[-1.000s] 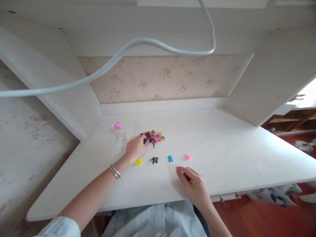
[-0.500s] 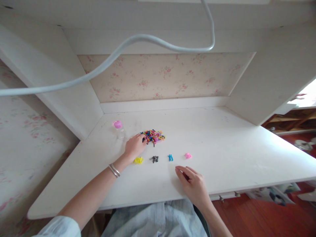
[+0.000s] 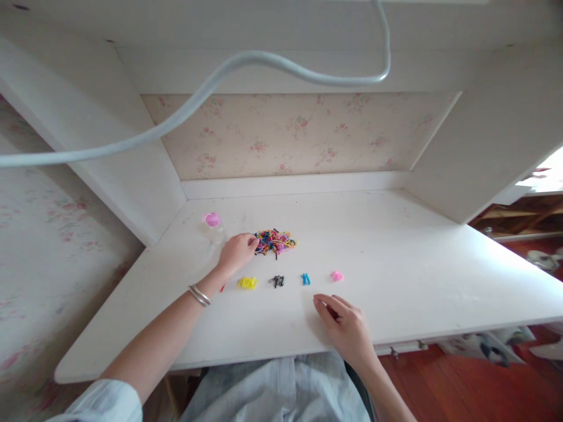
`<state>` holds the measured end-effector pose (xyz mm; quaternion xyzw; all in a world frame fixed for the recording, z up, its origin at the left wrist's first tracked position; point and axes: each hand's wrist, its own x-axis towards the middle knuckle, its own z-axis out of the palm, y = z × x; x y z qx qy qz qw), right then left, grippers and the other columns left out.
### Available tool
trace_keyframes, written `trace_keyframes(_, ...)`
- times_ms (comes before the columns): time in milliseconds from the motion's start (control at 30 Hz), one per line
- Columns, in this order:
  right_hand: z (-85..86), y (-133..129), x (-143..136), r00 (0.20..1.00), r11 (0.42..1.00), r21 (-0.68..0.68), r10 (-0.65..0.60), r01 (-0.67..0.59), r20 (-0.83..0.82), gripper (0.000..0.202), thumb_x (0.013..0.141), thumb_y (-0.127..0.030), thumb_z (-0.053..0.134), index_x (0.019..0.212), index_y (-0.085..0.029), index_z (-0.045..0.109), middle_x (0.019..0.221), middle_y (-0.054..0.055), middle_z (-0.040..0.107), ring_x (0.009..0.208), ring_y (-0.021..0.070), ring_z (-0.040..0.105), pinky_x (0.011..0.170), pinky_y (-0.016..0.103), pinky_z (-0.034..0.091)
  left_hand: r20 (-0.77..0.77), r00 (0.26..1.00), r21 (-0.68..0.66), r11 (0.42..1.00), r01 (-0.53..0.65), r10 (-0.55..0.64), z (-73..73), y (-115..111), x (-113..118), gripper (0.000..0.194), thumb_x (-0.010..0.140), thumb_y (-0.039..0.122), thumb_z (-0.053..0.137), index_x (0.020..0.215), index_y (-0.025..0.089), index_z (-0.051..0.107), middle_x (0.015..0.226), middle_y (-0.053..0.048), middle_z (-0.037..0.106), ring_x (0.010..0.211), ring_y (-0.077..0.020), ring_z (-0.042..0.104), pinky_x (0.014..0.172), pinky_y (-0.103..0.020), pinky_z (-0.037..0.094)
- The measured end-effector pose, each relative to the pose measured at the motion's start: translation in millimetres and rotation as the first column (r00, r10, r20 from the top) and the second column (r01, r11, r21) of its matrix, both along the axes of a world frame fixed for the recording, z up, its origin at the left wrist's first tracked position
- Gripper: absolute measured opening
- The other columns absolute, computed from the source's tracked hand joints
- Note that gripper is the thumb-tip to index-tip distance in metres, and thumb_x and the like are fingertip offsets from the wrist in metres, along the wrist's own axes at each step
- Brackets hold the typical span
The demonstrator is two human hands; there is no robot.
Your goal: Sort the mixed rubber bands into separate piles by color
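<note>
A loose pile of small multicoloured bands (image 3: 277,241), which look like little hair elastics, lies on the white desk. At the pile's left edge is my left hand (image 3: 237,252), its thumb and fingers pinched together; what they hold is too small to make out. Sorted in a row nearer me are yellow bands (image 3: 247,283), black bands (image 3: 277,281), blue bands (image 3: 305,279) and pink bands (image 3: 336,276). A bit of red (image 3: 222,288) shows beside my left wrist. My right hand (image 3: 345,322) rests below the blue and pink groups, fingers curled closed, nothing visible in them.
A clear container (image 3: 216,234) with a pink lid (image 3: 212,219) is behind my left hand. The desk (image 3: 396,258) has a side panel at each end and a back edge strip. A white cable (image 3: 264,57) hangs across the upper view.
My left hand has shifted slightly left and back along the pile's edge, uncovering the bit of red near my wrist. My right hand stays in place.
</note>
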<state>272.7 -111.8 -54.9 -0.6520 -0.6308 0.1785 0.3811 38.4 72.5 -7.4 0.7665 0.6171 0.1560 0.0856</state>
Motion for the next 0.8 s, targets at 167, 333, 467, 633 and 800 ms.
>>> trace_keyframes(167, 0.6, 0, 0, 1.000, 1.000, 0.004, 0.003, -0.003, 0.000, 0.035, 0.091, -0.042, 0.043, 0.092, -0.022, 0.071, 0.069, 0.002, 0.063, 0.056, 0.0095, 0.053, 0.055, 0.019, 0.039, -0.004, 1.000, -0.013, 1.000, 0.004, -0.004, 0.6, 9, -1, 0.038, 0.089, 0.044, 0.039, 0.094, 0.023, 0.070, 0.093, -0.005, 0.072, 0.086, -0.0181, 0.064, 0.070, -0.024, 0.042)
trace_keyframes(333, 0.1, -1, 0, 1.000, 1.000, 0.009, 0.004, -0.004, -0.004, 0.034, 0.091, -0.042, 0.044, 0.091, -0.022, 0.071, 0.066, 0.000, 0.061, 0.054, 0.0088, 0.051, 0.054, 0.019, 0.037, -0.014, 1.000, -0.013, 1.000, 0.007, -0.007, 0.9, 13, -4, 0.040, 0.091, 0.044, 0.036, 0.092, 0.021, 0.069, 0.093, -0.006, 0.072, 0.084, -0.0180, 0.064, 0.069, -0.024, 0.041)
trace_keyframes(467, 0.4, -1, 0, 1.000, 1.000, 0.009, 0.011, -0.011, -0.013, 0.034, 0.091, -0.042, 0.044, 0.091, -0.022, 0.071, 0.065, 0.001, 0.060, 0.053, 0.0093, 0.050, 0.054, 0.020, 0.036, -0.018, 1.000, -0.011, 1.000, 0.005, -0.005, -0.8, 15, -4, 0.039, 0.092, 0.040, 0.032, 0.091, 0.020, 0.067, 0.092, -0.007, 0.071, 0.083, -0.0184, 0.063, 0.070, -0.025, 0.041)
trace_keyframes(633, 2.0, -1, 0, 1.000, 1.000, 0.001, 0.015, -0.015, -0.026, 0.034, 0.091, -0.042, 0.044, 0.092, -0.022, 0.071, 0.067, 0.001, 0.061, 0.055, 0.0095, 0.051, 0.055, 0.020, 0.036, -0.009, 1.000, -0.012, 1.000, -0.017, 0.017, -2.0, 16, -4, 0.035, 0.093, 0.034, 0.032, 0.097, 0.019, 0.064, 0.094, -0.008, 0.070, 0.087, -0.0194, 0.063, 0.071, -0.026, 0.042)
trace_keyframes(800, 1.5, -2, 0, 1.000, 1.000, -0.004, 0.009, -0.009, -0.020, 0.034, 0.091, -0.042, 0.043, 0.092, -0.022, 0.071, 0.067, 0.001, 0.061, 0.055, 0.0094, 0.051, 0.054, 0.020, 0.035, 0.021, 1.000, -0.001, 1.000, -0.022, 0.022, -1.5, 15, -4, 0.032, 0.090, 0.037, 0.038, 0.101, 0.020, 0.064, 0.098, -0.006, 0.071, 0.089, -0.0195, 0.064, 0.073, -0.026, 0.044)
